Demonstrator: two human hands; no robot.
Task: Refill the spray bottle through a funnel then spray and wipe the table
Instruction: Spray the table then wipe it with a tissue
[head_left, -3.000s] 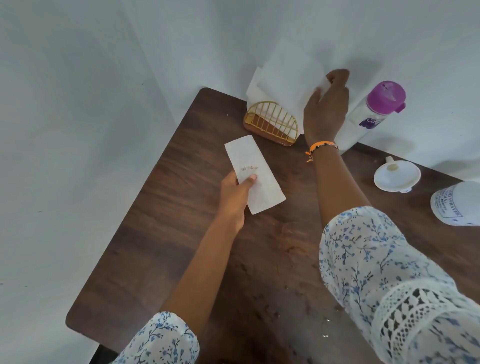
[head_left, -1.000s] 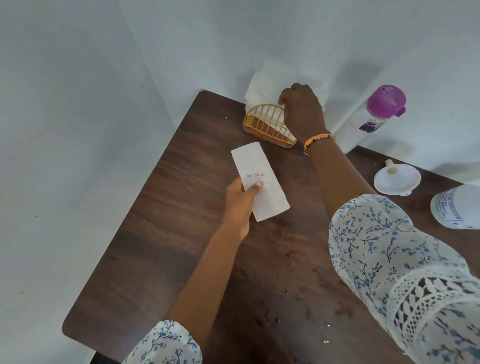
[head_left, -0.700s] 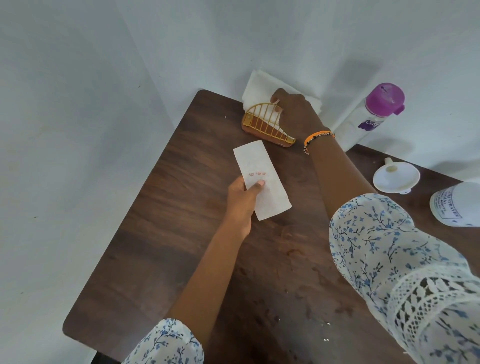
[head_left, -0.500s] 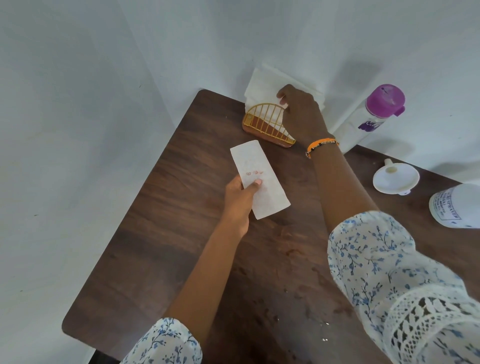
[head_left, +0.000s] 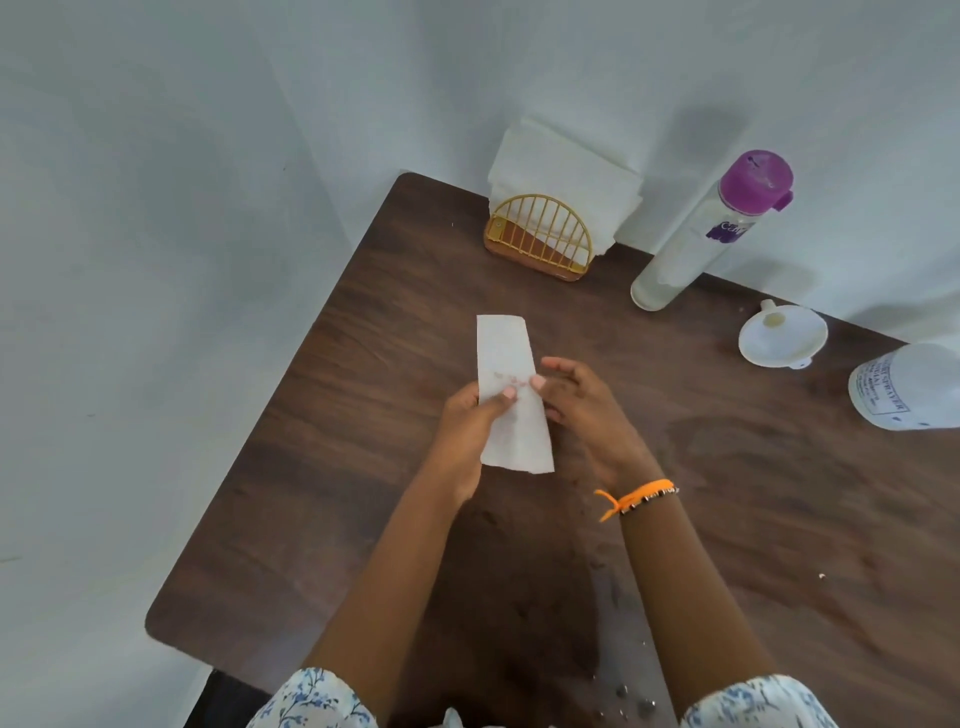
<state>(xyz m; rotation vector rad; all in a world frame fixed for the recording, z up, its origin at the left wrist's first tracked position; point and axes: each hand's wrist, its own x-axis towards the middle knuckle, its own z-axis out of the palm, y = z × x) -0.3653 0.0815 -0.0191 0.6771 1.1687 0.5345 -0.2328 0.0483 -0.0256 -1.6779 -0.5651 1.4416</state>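
Note:
Over the middle of the dark wooden table (head_left: 322, 467), my left hand (head_left: 467, 426) grips a folded white napkin (head_left: 511, 415) with a small red mark, thumb on top. My right hand (head_left: 576, 405) meets the napkin's right edge and pinches it with thumb and fingertips. A white funnel (head_left: 782, 335) lies on the table at the right. Behind it, against the wall, stands a clear bottle with a purple cap (head_left: 711, 234). The white spray bottle (head_left: 909, 387) shows only its labelled body at the right edge.
A gold wire holder (head_left: 540, 239) filled with white napkins (head_left: 566, 166) stands at the table's far corner against the wall. White walls close in at the left and back. Small crumbs and wet spots dot the table near me.
My right hand has left the napkin holder and come back to the folded napkin in my left hand. The napkins in the holder are now tucked straight.

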